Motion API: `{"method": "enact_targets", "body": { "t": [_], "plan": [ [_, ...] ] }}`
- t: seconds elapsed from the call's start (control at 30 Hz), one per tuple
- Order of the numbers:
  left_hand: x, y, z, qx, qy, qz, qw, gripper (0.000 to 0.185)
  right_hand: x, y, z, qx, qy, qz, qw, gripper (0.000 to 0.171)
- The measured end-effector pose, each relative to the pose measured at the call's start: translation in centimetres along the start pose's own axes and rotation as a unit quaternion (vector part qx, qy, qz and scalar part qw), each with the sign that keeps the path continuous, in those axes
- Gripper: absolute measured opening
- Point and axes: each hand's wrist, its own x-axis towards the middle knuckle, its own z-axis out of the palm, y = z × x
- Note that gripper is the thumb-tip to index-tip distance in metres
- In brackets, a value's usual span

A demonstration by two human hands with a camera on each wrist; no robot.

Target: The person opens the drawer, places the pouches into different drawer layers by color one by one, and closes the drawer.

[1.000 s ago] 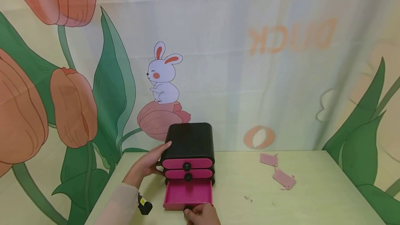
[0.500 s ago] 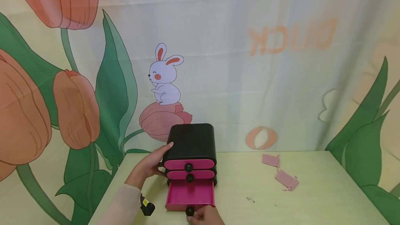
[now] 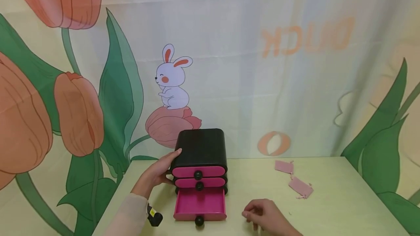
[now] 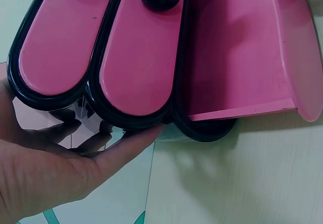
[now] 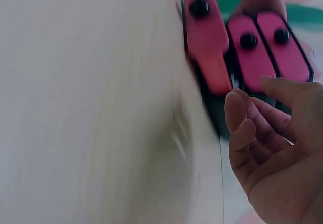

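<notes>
A small black drawer unit (image 3: pixel 201 146) with pink drawer fronts and round black knobs stands on the table. Its bottom drawer (image 3: pixel 199 216) is pulled out and has nothing in it; the upper two are closed. My left hand (image 3: pixel 159 170) presses against the unit's left side, one fingertip at the top edge. In the left wrist view, the thumb (image 4: pixel 128 151) lies along that side, and the other fingers reach behind it. To the right of the drawer, my right hand (image 3: pixel 265 215) hovers over the table with loosely bent fingers and holds nothing.
Two small pink drawstring pouches (image 3: pixel 283 167) lie at the right on the pale table (image 3: pixel 331 210). A printed curtain (image 3: pixel 236 83) with tulips and a rabbit hangs behind. Near the left cuff is a small black device (image 3: pixel 155 218) with a yellow label.
My right hand has let go of the bottom drawer's knob and moved away to the right. The drawer stays pulled out, and my left hand stays on the unit's side.
</notes>
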Motion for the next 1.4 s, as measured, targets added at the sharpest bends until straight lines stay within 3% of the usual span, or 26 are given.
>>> {"method": "enact_targets", "body": {
  "t": [0.13, 0.33, 0.43, 0.57, 0.73, 1.03, 1.4],
  "plan": [
    [-0.1, 0.2, 0.2, 0.003, -0.005, 0.004, 1.0, 0.1, -1.0, 2.9, -5.1, -0.075, 0.08, -0.03, 0.994, 0.018],
    [0.1, 0.8, 0.5, 0.006, -0.007, 0.003, 1.0, 0.098, -2.8, 6.5, -12.3, -0.179, 0.205, 0.037, 0.961, 0.011],
    [0.3, 1.0, 0.5, 0.01, -0.009, 0.002, 0.9999, 0.099, -3.6, 8.1, -15.1, -0.221, 0.231, 0.054, 0.946, 0.01],
    [0.5, 1.1, 0.3, 0.013, -0.01, -0.003, 0.9999, 0.098, -4.0, 9.7, -17.5, -0.262, 0.245, 0.038, 0.933, 0.01],
    [0.4, 1.1, 0.2, 0.013, -0.009, -0.005, 0.9999, 0.096, -3.8, 11.0, -18.4, -0.307, 0.242, 0.019, 0.92, 0.008],
    [0.1, 0.5, -0.1, 0.006, -0.001, -0.006, 1.0, 0.097, -3.8, 12.5, -18.2, -0.332, 0.237, -0.005, 0.913, 0.012],
    [0.0, 0.0, -0.2, 0.002, -0.002, -0.004, 1.0, 0.099, -3.3, 12.7, -17.7, -0.344, 0.218, 0.002, 0.913, 0.007]
  ]
}}
